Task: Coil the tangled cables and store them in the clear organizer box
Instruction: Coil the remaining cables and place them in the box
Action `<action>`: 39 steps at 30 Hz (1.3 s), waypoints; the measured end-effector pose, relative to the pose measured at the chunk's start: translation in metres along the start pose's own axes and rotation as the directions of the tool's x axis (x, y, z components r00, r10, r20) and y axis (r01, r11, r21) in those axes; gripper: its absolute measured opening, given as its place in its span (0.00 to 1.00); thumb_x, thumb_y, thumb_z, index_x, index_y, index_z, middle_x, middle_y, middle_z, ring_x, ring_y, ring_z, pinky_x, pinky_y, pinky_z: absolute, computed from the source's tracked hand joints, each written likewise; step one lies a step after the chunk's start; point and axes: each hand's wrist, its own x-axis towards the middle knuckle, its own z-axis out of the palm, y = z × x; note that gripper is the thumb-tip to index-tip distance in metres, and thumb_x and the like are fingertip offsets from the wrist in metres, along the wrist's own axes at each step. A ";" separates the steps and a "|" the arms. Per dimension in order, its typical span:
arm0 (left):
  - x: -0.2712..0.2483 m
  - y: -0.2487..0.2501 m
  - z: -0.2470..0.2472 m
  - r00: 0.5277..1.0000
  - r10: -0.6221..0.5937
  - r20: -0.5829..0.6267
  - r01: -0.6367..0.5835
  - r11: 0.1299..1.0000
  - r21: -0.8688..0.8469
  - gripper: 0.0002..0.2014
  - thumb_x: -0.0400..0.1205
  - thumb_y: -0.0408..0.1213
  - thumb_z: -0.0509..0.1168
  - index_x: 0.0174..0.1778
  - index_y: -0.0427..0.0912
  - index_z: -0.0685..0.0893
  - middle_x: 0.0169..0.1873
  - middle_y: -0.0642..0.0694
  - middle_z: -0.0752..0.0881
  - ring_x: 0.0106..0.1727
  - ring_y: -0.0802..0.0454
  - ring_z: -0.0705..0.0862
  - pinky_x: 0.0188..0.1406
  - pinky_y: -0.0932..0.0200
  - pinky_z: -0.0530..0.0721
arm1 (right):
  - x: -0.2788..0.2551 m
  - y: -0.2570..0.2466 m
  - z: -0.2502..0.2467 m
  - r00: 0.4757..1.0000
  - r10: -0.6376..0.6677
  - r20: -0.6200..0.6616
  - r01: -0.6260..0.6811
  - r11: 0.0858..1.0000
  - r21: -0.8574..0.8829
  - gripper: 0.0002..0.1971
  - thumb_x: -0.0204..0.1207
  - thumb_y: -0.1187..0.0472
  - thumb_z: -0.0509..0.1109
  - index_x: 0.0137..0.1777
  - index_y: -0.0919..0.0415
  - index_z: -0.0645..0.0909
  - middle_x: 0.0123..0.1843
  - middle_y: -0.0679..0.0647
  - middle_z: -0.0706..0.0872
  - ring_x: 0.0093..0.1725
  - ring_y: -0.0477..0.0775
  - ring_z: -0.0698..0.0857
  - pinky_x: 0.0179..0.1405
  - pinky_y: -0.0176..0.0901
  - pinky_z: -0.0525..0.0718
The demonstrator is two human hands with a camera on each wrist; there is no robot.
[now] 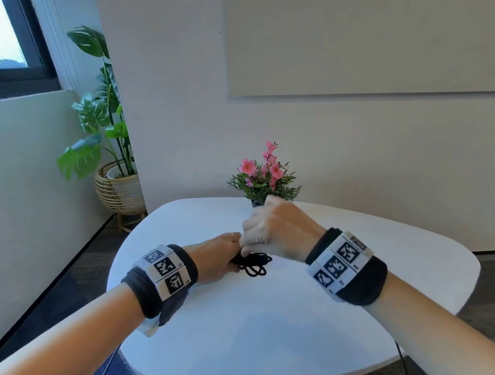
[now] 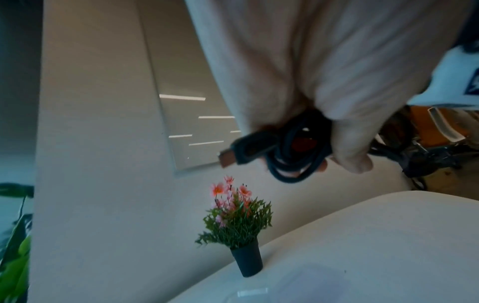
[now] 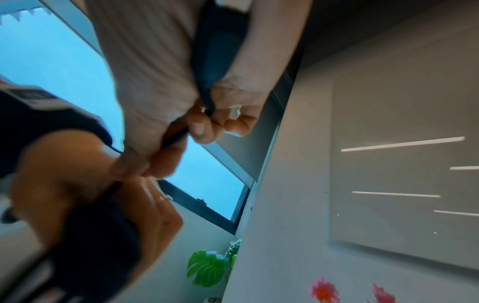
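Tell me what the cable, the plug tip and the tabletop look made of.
Cable: black rubbery or plastic jacket, dull, bending into loops.
Plug tip: likely metal, a flat rectangular shell; blur hides any shine.
Tabletop: smooth white surface, matte, probably laminate or painted board.

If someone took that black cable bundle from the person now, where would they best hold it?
Probably around the middle of the black cable bundle, coming from the side facing the flower pot. The loops hang free there, while the left hand grips one side and the right hand pinches a strand on top. The plug sticks out stiffly, a poorer hold.
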 end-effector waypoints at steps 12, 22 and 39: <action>-0.022 -0.007 -0.028 0.957 -0.098 -0.272 -0.056 0.862 -0.505 0.04 0.82 0.40 0.63 0.52 0.50 0.78 0.40 0.52 0.84 0.39 0.61 0.81 0.39 0.66 0.78 | -0.021 0.004 0.052 0.850 0.513 -0.123 -0.331 0.700 0.633 0.09 0.80 0.64 0.61 0.40 0.55 0.80 0.31 0.43 0.79 0.31 0.44 0.78 0.32 0.40 0.74; -0.003 -0.022 0.000 0.835 -0.442 -0.328 0.184 0.786 -0.590 0.08 0.85 0.39 0.58 0.48 0.40 0.81 0.33 0.46 0.82 0.31 0.52 0.76 0.28 0.63 0.70 | -0.006 -0.037 0.050 0.912 0.400 0.090 -0.403 0.915 0.021 0.08 0.65 0.68 0.73 0.35 0.58 0.76 0.29 0.51 0.80 0.23 0.58 0.79 0.21 0.38 0.60; -0.011 -0.011 0.005 0.884 0.228 -0.408 -0.281 0.957 -0.075 0.15 0.82 0.41 0.57 0.59 0.37 0.81 0.46 0.44 0.82 0.45 0.53 0.75 0.48 0.62 0.73 | -0.010 0.022 0.005 0.952 0.300 0.065 -0.297 0.849 0.436 0.11 0.80 0.59 0.65 0.41 0.62 0.87 0.31 0.48 0.86 0.31 0.43 0.78 0.33 0.31 0.76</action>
